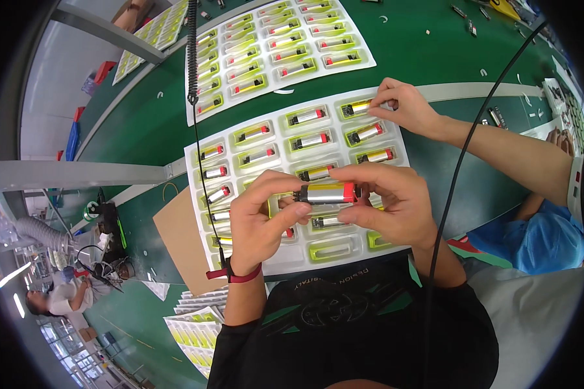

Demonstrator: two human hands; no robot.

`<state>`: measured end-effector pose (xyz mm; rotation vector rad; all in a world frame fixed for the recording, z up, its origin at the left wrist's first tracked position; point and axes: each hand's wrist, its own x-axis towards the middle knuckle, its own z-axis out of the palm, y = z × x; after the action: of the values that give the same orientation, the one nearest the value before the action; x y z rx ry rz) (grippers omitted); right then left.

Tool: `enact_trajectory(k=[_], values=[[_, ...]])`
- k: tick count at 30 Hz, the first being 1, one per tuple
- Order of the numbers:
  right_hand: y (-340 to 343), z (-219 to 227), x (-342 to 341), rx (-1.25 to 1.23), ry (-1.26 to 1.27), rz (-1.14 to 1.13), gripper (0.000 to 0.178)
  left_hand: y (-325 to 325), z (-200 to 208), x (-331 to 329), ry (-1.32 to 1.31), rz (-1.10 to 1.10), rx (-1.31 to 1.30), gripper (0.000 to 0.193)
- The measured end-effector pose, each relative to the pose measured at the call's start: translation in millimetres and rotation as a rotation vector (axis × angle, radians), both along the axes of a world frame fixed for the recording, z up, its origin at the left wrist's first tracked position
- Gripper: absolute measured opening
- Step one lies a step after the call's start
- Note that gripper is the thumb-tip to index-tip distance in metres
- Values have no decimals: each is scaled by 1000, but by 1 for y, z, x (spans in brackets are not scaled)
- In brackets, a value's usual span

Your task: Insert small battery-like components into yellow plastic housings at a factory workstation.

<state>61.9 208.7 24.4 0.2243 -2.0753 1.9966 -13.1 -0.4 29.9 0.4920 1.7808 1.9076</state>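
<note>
Head view: left hand [261, 217] and right hand [388, 202] pinch the silver cylindrical cell with red end [326, 192] above the white compartmented plastic tray [344, 249]; hold it level, fingertips at the ends.

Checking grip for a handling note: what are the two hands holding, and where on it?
Both hands, left hand and right hand, hold one silver cylindrical part by its two ends.

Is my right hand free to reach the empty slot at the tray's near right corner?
Probably not yet: the right hand and left hand both hold the silver cell. The empty slot lies uncovered just below the right hand.
</note>
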Motion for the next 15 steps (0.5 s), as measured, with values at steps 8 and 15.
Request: enact_trajectory(k=[8,15], values=[[7,-7,0,-328,-156,189,35,-7,3,-10,488,-84,-130,30],[16,-15,0,-467,-296,392,36,-10,9,-8,523,-76,-144,31]])
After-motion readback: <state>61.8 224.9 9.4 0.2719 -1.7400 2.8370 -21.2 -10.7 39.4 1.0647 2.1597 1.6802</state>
